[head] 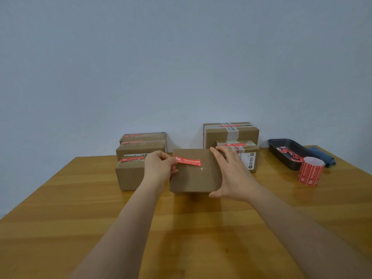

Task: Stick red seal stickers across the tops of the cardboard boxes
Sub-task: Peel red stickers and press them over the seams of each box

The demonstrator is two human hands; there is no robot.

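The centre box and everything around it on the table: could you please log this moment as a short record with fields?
centre box: plain cardboard box, in front of the other boxes
sticker: red seal sticker lying across its top
left hand: left hand pinches the sticker's left end
right hand: right hand holds the box's right side, fingers straight
sealed boxes: three at left, two at right, red stickers on top
supply: sticker roll upright at right
tray: dark tray holding red scraps
surface: wooden table

Dark tray [281,152], blue cloth [322,156], wooden table [181,238]
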